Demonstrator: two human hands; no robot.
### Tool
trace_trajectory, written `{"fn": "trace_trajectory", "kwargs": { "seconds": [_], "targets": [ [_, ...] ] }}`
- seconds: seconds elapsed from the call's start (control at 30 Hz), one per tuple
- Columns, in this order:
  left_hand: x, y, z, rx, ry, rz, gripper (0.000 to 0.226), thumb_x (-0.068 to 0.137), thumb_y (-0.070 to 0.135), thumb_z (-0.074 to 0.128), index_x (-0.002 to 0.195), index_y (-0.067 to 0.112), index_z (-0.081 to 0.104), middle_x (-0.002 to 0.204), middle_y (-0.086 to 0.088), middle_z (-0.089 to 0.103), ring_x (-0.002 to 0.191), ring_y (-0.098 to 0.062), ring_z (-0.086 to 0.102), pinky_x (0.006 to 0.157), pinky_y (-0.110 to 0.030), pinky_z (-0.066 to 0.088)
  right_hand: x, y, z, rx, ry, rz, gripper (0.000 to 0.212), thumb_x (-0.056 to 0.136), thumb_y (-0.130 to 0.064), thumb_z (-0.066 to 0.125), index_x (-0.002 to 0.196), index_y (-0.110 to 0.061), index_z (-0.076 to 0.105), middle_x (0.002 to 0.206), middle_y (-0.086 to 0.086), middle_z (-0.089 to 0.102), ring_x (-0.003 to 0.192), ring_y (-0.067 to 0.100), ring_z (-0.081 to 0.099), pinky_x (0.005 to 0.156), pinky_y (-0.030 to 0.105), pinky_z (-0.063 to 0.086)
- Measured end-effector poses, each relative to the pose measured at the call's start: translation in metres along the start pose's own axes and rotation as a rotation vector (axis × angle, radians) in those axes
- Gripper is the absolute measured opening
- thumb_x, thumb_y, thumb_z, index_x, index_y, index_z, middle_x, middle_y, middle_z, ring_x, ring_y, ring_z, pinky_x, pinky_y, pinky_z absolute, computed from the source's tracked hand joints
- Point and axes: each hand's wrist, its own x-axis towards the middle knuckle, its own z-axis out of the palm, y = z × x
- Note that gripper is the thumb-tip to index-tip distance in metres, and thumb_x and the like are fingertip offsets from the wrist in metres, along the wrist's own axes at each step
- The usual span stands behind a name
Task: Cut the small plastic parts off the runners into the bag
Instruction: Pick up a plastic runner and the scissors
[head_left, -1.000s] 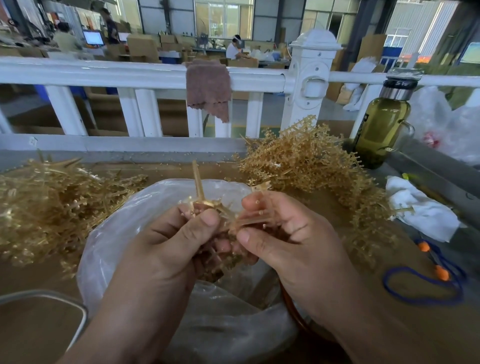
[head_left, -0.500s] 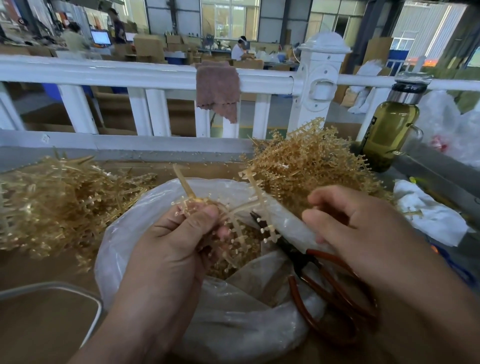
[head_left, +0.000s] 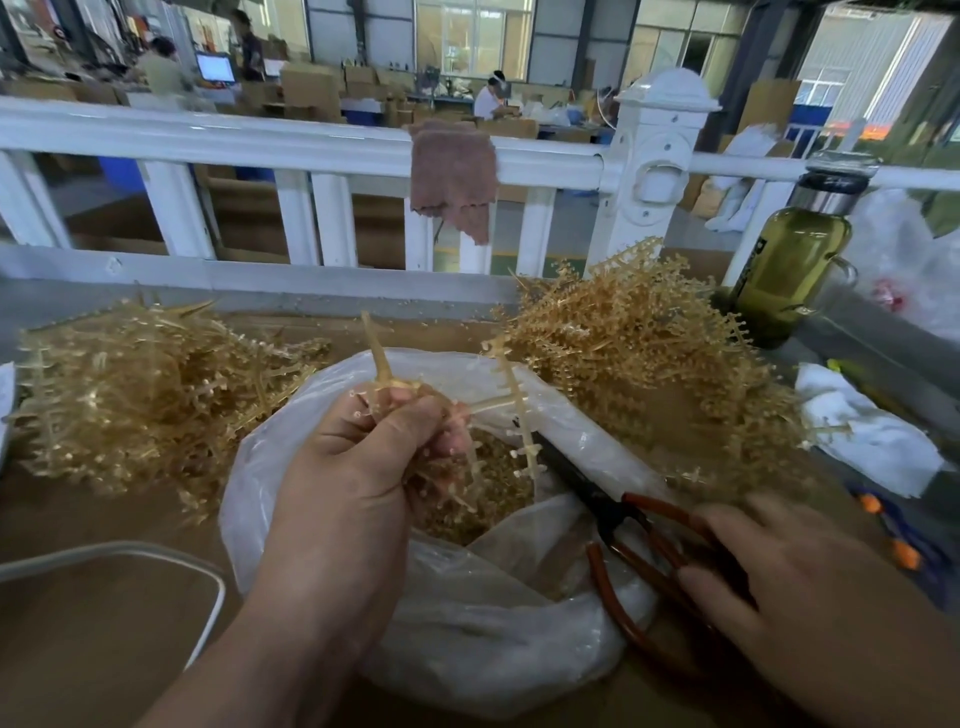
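My left hand (head_left: 358, 467) grips a tan plastic runner (head_left: 511, 402) with small parts on its branches, held over the open clear plastic bag (head_left: 467, 623). Cut tan parts (head_left: 493, 488) lie inside the bag. Scissors with red-brown handles (head_left: 639, 525) lie on the bag's right edge, blades pointing up-left toward the runner. My right hand (head_left: 779, 587) is at the scissor handles with fingers reaching onto them; whether they curl round the handles is blurred.
Heaps of tan runners lie at the left (head_left: 140, 395) and back right (head_left: 649, 353). A bottle of yellow-green liquid (head_left: 789, 260) stands at the far right. A white cloth (head_left: 872, 436), a blue cord with orange beads (head_left: 883, 525), a tray rim (head_left: 156, 551) and a white railing (head_left: 311, 150) surround the table.
My right hand let go of the runner and moved down to the right onto the scissors. The left hand kept hold of the runner over the bag.
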Motion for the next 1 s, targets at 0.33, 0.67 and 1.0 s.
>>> {"fn": "trace_trajectory", "kwargs": {
  "seconds": [0.33, 0.67, 1.0],
  "targets": [
    [0.01, 0.005, -0.012, -0.016, 0.006, 0.044, 0.024, 0.092, 0.011, 0.061, 0.071, 0.018, 0.068, 0.071, -0.005, 0.063, 0.062, -0.013, 0.063, 0.054, -0.024, 0.055, 0.007, -0.014, 0.0, 0.156, -0.025, -0.146, 0.057, 0.093, -0.053, 0.045, 0.144, -0.039, 0.022, 0.127, -0.013, 0.047, 0.114, 0.01, 0.044, 0.094, 0.022, 0.037],
    [0.01, 0.005, -0.014, -0.031, 0.011, 0.017, 0.007, 0.08, 0.013, 0.068, 0.075, 0.017, 0.067, 0.076, -0.006, 0.067, 0.066, -0.013, 0.065, 0.056, -0.023, 0.056, 0.02, 0.022, -0.021, 0.73, -0.248, 0.058, 0.044, 0.075, -0.042, 0.065, 0.106, -0.064, 0.043, 0.098, -0.029, 0.069, 0.077, -0.008, 0.065, 0.065, 0.019, 0.053],
    [0.01, 0.003, -0.014, -0.02, -0.016, 0.017, 0.016, 0.083, 0.023, 0.067, 0.07, 0.019, 0.076, 0.071, -0.005, 0.067, 0.064, -0.013, 0.065, 0.057, -0.025, 0.056, 0.015, -0.003, -0.019, 2.304, -0.597, -0.277, 0.067, 0.092, -0.055, 0.065, 0.139, -0.01, 0.048, 0.092, 0.018, 0.048, 0.066, 0.025, 0.055, 0.078, 0.05, 0.05]
  ]
}}
